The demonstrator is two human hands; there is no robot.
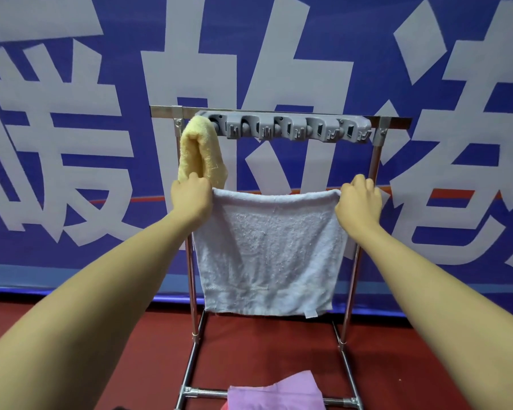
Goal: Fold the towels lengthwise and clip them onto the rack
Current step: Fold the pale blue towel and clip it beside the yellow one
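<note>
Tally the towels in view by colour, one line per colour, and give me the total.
Yellow towel, clipped at the left end of the grey clip strip: 1
White towel, held spread by the left hand and right hand: 1
Purple towel, lying on the rack's bottom bar: 1
Total: 3

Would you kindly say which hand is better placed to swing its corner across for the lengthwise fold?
Probably right hand: left hand is crowded against the clipped yellow terry towel.
</note>
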